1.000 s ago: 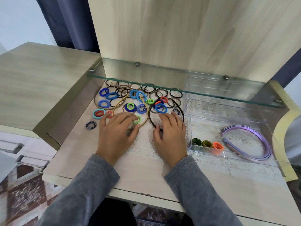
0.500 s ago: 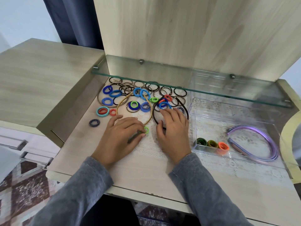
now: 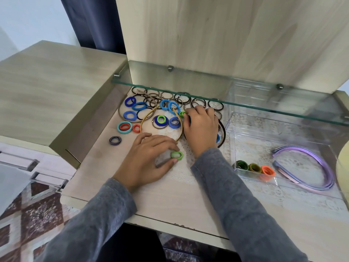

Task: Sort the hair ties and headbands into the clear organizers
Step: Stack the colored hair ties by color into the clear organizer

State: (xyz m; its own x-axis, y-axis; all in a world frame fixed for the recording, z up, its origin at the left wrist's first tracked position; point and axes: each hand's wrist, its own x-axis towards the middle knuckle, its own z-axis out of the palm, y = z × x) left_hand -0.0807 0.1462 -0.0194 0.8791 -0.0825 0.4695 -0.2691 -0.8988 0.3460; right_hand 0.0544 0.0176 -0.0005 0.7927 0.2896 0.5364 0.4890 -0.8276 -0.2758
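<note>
The left hand (image 3: 149, 160) pinches a green hair tie (image 3: 176, 155) on the lace mat (image 3: 181, 173) mid-desk, while the right hand (image 3: 201, 129) grasps a second green hair tie (image 3: 182, 114) toward the back edge, left of the clear organizer (image 3: 232, 133).

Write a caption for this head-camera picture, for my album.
Left grip pinches a green hair tie, right grip touches the pile, clear organizer holds three ties and purple headbands.
</note>
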